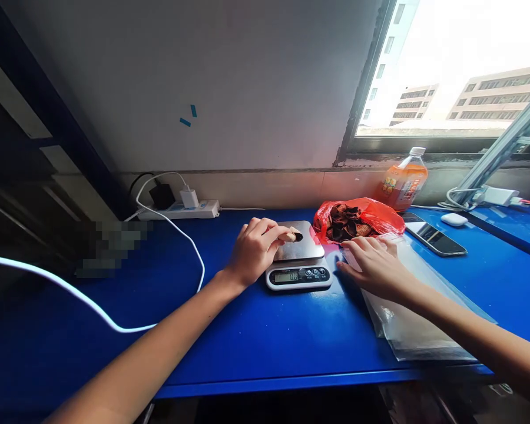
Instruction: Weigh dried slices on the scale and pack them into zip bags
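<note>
My left hand (257, 250) pinches a small curled piece of dried peel (297, 237), dark on one side and pale on the other. It is over the metal plate of a digital kitchen scale (299, 277); whether the piece touches the plate I cannot tell. Zeros show on the display. Just beyond the scale to the right, a red plastic bag (382, 217) lies open around many dark brown dried peels (345, 221). My right hand (377, 265) has its fingers stretched out in front of this bag, above clear plastic bags (424, 330), and appears to hold nothing.
Behind the red bag stands a bottle of orange drink (405, 179). A phone (437, 234) and a white earbud case (453, 219) lie to the right. Along the wall sits a power strip (207, 209), with a white cable (189, 238) looping across the blue table (229, 353).
</note>
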Demonstrator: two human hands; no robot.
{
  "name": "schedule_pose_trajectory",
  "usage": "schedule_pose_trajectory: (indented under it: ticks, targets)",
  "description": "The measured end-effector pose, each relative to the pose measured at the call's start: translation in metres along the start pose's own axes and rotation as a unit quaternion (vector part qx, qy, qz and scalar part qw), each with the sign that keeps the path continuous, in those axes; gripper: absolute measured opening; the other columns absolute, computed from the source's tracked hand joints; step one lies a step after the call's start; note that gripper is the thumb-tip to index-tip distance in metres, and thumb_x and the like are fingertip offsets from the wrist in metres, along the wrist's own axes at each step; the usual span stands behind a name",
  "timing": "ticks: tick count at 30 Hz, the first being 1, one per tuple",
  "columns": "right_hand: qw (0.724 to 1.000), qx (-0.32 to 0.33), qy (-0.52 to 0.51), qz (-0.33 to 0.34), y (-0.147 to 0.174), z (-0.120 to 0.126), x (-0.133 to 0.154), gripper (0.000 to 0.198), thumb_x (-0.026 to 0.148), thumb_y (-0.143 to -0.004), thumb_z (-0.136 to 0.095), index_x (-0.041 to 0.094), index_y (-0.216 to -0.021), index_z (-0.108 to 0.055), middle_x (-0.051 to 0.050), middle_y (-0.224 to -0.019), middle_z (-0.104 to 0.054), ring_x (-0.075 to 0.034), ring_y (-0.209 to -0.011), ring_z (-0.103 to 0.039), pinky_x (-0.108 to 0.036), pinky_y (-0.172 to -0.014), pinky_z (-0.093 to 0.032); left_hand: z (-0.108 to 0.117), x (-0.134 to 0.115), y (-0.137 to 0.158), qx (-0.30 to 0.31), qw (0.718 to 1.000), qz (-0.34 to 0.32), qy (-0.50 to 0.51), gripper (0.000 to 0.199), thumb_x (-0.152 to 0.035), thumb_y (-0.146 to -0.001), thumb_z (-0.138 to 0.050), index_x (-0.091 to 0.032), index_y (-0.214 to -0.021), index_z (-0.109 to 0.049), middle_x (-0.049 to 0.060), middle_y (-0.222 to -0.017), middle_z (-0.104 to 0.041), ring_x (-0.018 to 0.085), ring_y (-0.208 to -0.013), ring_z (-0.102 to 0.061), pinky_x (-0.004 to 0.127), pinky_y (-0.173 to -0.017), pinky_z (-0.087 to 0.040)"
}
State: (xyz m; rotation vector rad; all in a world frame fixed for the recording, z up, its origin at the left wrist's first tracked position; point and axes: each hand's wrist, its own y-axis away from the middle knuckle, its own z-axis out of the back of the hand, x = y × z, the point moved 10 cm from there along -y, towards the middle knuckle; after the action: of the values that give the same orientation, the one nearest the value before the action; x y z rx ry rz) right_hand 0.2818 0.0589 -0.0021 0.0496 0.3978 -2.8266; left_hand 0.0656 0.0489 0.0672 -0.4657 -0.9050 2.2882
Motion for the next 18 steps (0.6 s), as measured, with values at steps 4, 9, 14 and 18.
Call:
schedule_pose_trajectory:
  ticks: [4,9,14,18]
  targets:
    - [1.000,-0.021,-0.014,0.016,0.003,0.000,0.008,0.038,0.049,-0.095,-0.041,0.021,-0.111,-0.061,-0.012,-0.115,-0.067,-0.031,-0.111,-0.059,-0.061,-0.104,-0.029,0.001,0.004,0.007,-0.004,1.000,0.003,0.001,0.026,-0.010,-0.085,-0.069,-0.024,-0.107,-0.070,0.002,-0.099,-0.072,0.022,-0.091,-0.060,0.035,-0.082,-0.047]
    - [0.999,-0.021,-0.023,0.020,0.003,-0.003,0.001,0.039,0.050,-0.095,-0.041,0.021,-0.110,-0.063,-0.011,-0.114,-0.068,-0.030,-0.109,-0.061,-0.060,-0.103,-0.031,0.009,0.006,0.015,-0.012,1.000,0.009,-0.001,0.027,-0.012,-0.085,-0.070,-0.022,-0.111,-0.068,0.003,-0.103,-0.073,0.023,-0.095,-0.062,0.036,-0.082,-0.047]
    - [0.999,-0.024,-0.006,0.038,0.003,-0.006,-0.004,0.041,0.050,-0.095,-0.041,0.020,-0.110,-0.064,-0.012,-0.114,-0.069,-0.032,-0.109,-0.061,-0.061,-0.102,-0.032,0.010,0.001,0.015,0.000,1.000,0.002,0.006,0.026,-0.013,-0.085,-0.070,-0.024,-0.109,-0.069,0.002,-0.101,-0.075,0.022,-0.096,-0.063,0.036,-0.084,-0.047]
    - [0.998,-0.029,-0.049,0.030,0.003,-0.001,-0.010,0.040,0.050,-0.094,-0.042,0.020,-0.108,-0.064,-0.012,-0.114,-0.070,-0.030,-0.107,-0.063,-0.055,-0.100,-0.038,0.013,0.000,0.017,0.003,1.000,0.004,0.017,0.023,-0.013,-0.086,-0.067,-0.023,-0.107,-0.070,0.002,-0.098,-0.075,0.022,-0.095,-0.063,0.038,-0.085,-0.048]
